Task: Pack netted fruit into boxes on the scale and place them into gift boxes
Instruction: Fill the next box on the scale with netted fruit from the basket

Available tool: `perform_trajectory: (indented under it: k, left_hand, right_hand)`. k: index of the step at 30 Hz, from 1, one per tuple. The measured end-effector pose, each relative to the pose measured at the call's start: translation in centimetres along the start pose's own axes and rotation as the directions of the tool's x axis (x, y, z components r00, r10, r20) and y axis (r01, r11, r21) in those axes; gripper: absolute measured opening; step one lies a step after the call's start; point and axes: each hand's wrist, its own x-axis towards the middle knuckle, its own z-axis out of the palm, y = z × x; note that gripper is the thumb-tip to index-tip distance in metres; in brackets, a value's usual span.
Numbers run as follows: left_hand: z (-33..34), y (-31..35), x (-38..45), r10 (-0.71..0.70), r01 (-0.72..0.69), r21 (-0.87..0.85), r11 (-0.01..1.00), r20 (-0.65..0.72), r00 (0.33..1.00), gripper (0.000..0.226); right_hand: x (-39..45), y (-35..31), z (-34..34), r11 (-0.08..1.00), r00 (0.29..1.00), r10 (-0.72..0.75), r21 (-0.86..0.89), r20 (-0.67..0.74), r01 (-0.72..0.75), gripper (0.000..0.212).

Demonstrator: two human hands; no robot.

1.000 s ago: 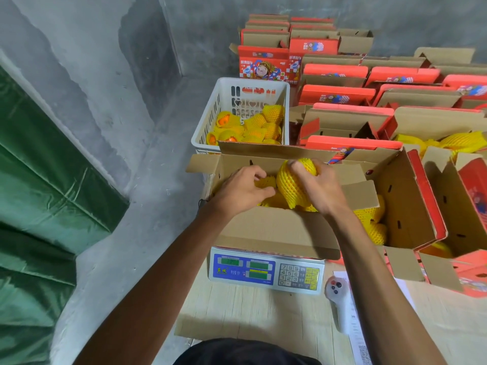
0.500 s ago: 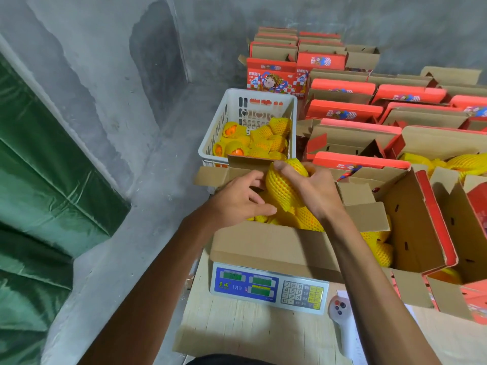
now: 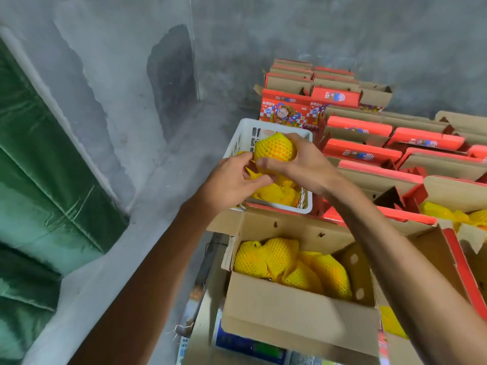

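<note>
at frame centre, above the white slotted plastic basket (image 3: 238, 143), right hand (image 3: 303, 164) grips one round fruit in yellow foam netting (image 3: 274, 148), left hand (image 3: 232, 180) pinching the netting's loose lower end.

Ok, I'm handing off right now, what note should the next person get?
Right hand grips one yellow foam-netted fruit above the white plastic basket. Left hand pinches the net's loose lower end.
Brown cardboard box on the blue-faced scale holds several netted fruits, still open.
Left: add the held fruit, check the weight, move the box into a red gift box.
</note>
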Motion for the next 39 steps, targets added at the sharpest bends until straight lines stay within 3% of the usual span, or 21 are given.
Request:
perform_trajectory:
  k: [4, 6, 8, 11, 14, 17, 19, 24, 31, 35, 39]
  left_hand:
    - [1.3, -4.1, 4.4, -0.085, 0.086, 0.006, 0.996, 0.156, 0.984, 0.045]
    - [2.7, -6.6, 6.4, -0.131, 0.132, 0.009, 0.991, 0.209, 0.969, 0.044]
    - [3.8, -9.1, 8.0, -0.183, 0.189, 0.002, 0.982, 0.248, 0.951, 0.044]
    - [4.7, -12.0, 9.6, -0.241, 0.236, 0.053, 0.97, 0.318, 0.917, 0.058]
    - [5.3, -13.8, 10.2, -0.251, 0.284, -0.052, 0.957, 0.339, 0.907, 0.048]
    - [5.6, -14.8, 10.0, -0.248, 0.311, -0.164, 0.936, 0.318, 0.915, 0.037]
    - [5.4, -15.0, 9.7, -0.242, 0.305, -0.18, 0.935, 0.304, 0.921, 0.035]
    - [4.1, -12.6, 8.3, -0.201, 0.247, -0.153, 0.957, 0.264, 0.943, 0.031]
    - [2.3, -5.3, 4.0, -0.048, 0.094, -0.246, 0.965, 0.187, 0.981, 0.021]
    - [2.5, -1.1, 0.5, 0.014, 0.034, -0.248, 0.968, 0.187, 0.982, 0.018]
    - [3.7, 1.4, -3.6, 0.058, -0.01, -0.25, 0.968, 0.185, 0.981, 0.018]
  right_hand:
    - [5.8, 3.4, 1.5, 0.996, 0.992, 0.084, -0.015, 0.094, -0.083, 0.047]
    - [8.4, 5.8, 2.9, 0.982, 0.972, 0.186, -0.049, 0.147, -0.18, 0.056]
    - [10.6, 8.2, 4.3, 0.948, 0.938, 0.281, -0.21, 0.203, -0.238, 0.07]
    - [13.2, 11.8, 6.1, 0.85, 0.893, 0.378, -0.473, 0.245, -0.23, 0.083]
    - [14.8, 14.8, 7.1, 0.77, 0.853, 0.428, -0.615, 0.299, -0.171, 0.097]
    - [14.9, 16.7, 7.2, 0.792, 0.81, 0.429, -0.598, 0.4, -0.124, 0.103]
    - [14.7, 17.1, 7.0, 0.802, 0.818, 0.388, -0.593, 0.425, -0.072, 0.102]
    - [13.0, 14.8, 5.3, 0.802, 0.853, 0.339, -0.596, 0.396, -0.042, 0.084]
    - [4.3, 7.4, 1.4, 0.936, 0.846, 0.221, -0.35, 0.485, -0.044, 0.054]
    - [-1.8, 5.4, -0.5, 0.959, 0.917, 0.093, -0.283, 0.389, 0.023, 0.046]
    - [-6.9, 6.2, -2.2, 0.946, 0.942, 0.049, -0.319, 0.332, 0.063, 0.056]
